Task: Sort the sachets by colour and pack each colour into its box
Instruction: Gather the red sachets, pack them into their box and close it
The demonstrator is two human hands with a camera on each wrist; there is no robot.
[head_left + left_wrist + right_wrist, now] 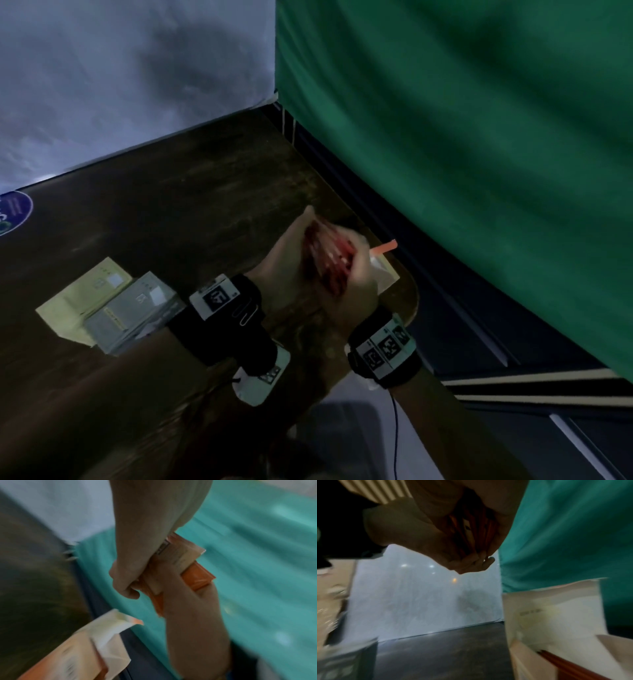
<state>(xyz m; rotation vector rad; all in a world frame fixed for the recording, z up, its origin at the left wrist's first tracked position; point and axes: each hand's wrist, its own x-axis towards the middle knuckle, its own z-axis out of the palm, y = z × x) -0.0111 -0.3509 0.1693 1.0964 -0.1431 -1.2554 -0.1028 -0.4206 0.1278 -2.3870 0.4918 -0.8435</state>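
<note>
Both hands hold one bundle of red-orange sachets point(329, 262) upright near the table's right edge. My left hand point(284, 270) grips it from the left and my right hand point(358, 284) from the right. Up close, the left hand's fingers point(126, 582) curl round the orange sachets point(197, 574), with the right hand point(187, 605) clasping from below. The bundle point(471, 534) hangs just above the orange box point(556, 615), which stands open with sachets point(565, 665) inside. That box point(385, 274) is mostly hidden behind the hands, its flap point(385, 247) sticking out.
A pale yellow box point(78, 301) and a grey box point(133, 311) lie side by side left of my left wrist. The dark wooden table point(171, 212) ends close to the right of the hands. A green curtain point(479, 137) hangs beyond it, a white wall behind.
</note>
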